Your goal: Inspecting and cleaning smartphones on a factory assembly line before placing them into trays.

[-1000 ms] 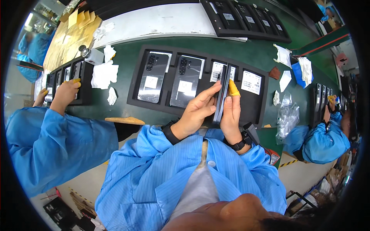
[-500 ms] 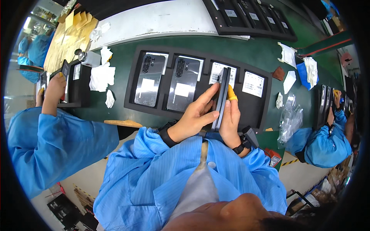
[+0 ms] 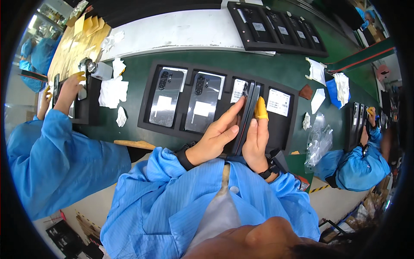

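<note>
Between my palms, two dark phones [image 3: 247,118] stand on edge side by side, pressed close together. My left hand [image 3: 214,137] grips them from the left with its fingers stretched along the side. My right hand [image 3: 256,144], with a yellow cot on one finger, holds them from the right. Beneath is a black foam tray [image 3: 184,105]. Its two left compartments hold a phone [image 3: 165,101] and another phone [image 3: 202,102], backs up, each with a white label. White printed labels show in the third compartment [image 3: 238,91] and the fourth compartment [image 3: 278,102].
Another black tray with several phones [image 3: 280,31] sits at the back right. Left lie crumpled white wipes [image 3: 113,92] and a dispenser bottle [image 3: 101,71]. On the right are a blue packet [image 3: 337,93] and a clear plastic bag [image 3: 319,140]. Co-workers work at both sides.
My hands keep the two phones between them, turned slightly and a little lower in view. The left co-worker's hand has raised a phone. The whole view has shifted slightly.
</note>
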`<state>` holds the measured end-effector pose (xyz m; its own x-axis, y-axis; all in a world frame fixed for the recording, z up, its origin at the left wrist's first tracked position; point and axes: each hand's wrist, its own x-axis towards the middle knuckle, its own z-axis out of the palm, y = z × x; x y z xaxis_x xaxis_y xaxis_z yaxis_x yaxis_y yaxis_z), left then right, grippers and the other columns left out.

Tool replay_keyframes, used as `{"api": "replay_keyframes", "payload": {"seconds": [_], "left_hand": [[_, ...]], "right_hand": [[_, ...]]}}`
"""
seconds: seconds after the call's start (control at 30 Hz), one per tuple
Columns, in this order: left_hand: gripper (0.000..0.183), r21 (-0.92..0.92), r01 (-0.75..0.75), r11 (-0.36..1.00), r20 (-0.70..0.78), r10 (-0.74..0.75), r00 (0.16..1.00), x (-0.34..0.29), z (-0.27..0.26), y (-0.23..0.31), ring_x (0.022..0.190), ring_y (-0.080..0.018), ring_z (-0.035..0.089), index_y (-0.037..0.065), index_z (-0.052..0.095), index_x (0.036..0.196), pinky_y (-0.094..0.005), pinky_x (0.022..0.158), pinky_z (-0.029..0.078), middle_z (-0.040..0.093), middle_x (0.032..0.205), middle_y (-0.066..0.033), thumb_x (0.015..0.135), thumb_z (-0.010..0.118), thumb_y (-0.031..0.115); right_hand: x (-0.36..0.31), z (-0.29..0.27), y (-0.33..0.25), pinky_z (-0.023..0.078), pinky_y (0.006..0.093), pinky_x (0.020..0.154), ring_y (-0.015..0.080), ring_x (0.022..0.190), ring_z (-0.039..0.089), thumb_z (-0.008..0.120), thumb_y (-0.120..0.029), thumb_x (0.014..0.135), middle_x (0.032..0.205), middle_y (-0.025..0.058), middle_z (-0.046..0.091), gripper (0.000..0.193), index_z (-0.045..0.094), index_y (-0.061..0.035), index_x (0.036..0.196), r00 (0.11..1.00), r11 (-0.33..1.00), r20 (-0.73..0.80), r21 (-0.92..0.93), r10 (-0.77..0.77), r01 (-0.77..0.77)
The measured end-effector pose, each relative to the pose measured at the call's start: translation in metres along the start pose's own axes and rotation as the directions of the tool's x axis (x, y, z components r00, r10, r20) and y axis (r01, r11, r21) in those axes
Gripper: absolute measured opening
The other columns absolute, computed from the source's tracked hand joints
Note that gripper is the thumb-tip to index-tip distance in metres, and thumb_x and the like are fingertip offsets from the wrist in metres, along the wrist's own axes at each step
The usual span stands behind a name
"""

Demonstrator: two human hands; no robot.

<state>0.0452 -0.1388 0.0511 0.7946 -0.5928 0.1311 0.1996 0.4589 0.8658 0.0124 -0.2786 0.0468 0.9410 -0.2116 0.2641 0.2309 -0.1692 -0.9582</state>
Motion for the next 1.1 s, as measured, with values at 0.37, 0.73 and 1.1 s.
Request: {"api": "replay_keyframes", "payload": {"seconds": [0.37,0.73,1.1], "left_hand": [[0.064,-0.008,0.017,1.0,-0.054,-0.017,0.998,0.002,-0.001,-0.004,0.154,-0.0234,0.01,0.003,0.013,0.159,-0.039,0.124,0.012,0.01,0.167,-0.0118,0.104,0.045,0.008],[0.059,0.28,0.02,0.96,-0.11,0.011,0.994,0.001,-0.006,-0.015,0.152,-0.0198,0.019,0.003,0.022,0.158,-0.0365,0.122,0.019,0.017,0.167,-0.0102,0.105,0.046,0.011],[0.068,0.145,0.151,0.978,-0.256,-0.11,0.96,0.004,0.004,-0.002,0.136,-0.0221,0.044,0.004,0.033,0.154,-0.0363,0.112,0.038,0.034,0.16,-0.0078,0.094,0.064,0.002]], "right_hand": [[0.006,0.002,0.002,0.043,0.0287,0.101,0.0164,0.118,0.057,0.037,-0.015,0.108,0.133,0.0139,0.058,0.046,0.037,0.0069,0.149,0.996,0.995,0.012,0.046,0.092,-0.092],[0.003,0.001,0.011,0.045,0.0238,0.094,0.0091,0.108,0.057,0.039,-0.022,0.109,0.125,0.0071,0.061,0.047,0.039,0.0033,0.149,0.966,0.946,0.025,0.195,0.257,-0.257],[0.006,-0.003,0.01,0.047,0.0271,0.095,0.0114,0.107,0.06,0.055,-0.01,0.101,0.123,0.0086,0.062,0.051,0.041,0.0021,0.148,0.942,0.868,0.076,0.37,0.328,-0.332]]}}
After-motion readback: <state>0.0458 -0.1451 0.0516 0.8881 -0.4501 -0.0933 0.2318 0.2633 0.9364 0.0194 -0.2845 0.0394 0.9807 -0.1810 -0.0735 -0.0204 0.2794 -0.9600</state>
